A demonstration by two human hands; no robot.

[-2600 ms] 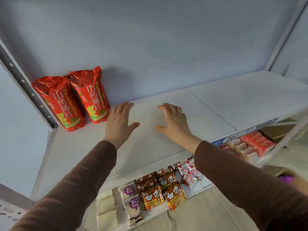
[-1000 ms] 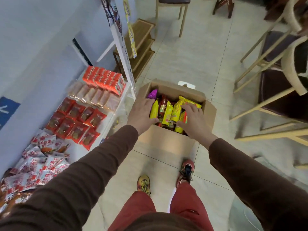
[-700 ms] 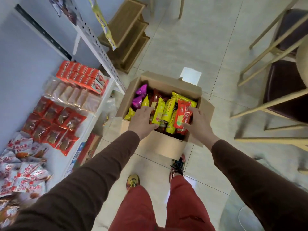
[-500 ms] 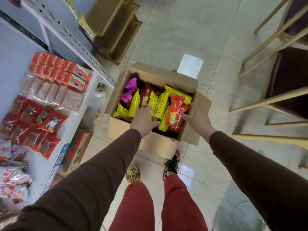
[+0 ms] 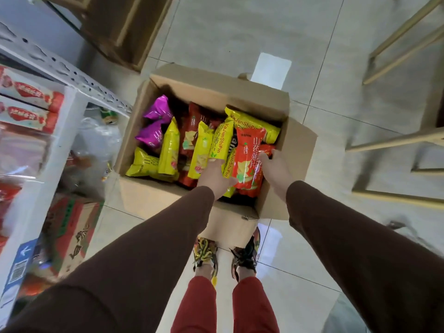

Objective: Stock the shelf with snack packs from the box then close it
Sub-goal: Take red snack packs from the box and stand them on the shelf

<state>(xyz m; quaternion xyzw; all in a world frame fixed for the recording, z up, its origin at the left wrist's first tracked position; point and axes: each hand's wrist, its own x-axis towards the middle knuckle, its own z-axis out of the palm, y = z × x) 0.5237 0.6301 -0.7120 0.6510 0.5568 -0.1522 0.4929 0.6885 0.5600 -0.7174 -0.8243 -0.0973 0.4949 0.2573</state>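
Your right hand (image 5: 276,170) curls its fingers round the red snack pack (image 5: 247,162); your left hand (image 5: 215,175) reaches among the yellow packs (image 5: 222,144), its fingers hidden, so I cannot tell their grip. Both are inside the open box (image 5: 298,140) on the floor. You're mid-pick; next, lift clear and carry to the shelf (image 5: 55,131) at your left.

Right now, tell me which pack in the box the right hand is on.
The bright red pack at the box's right end. The right hand holds its right edge; the yellow packs and purple packs lie further left.
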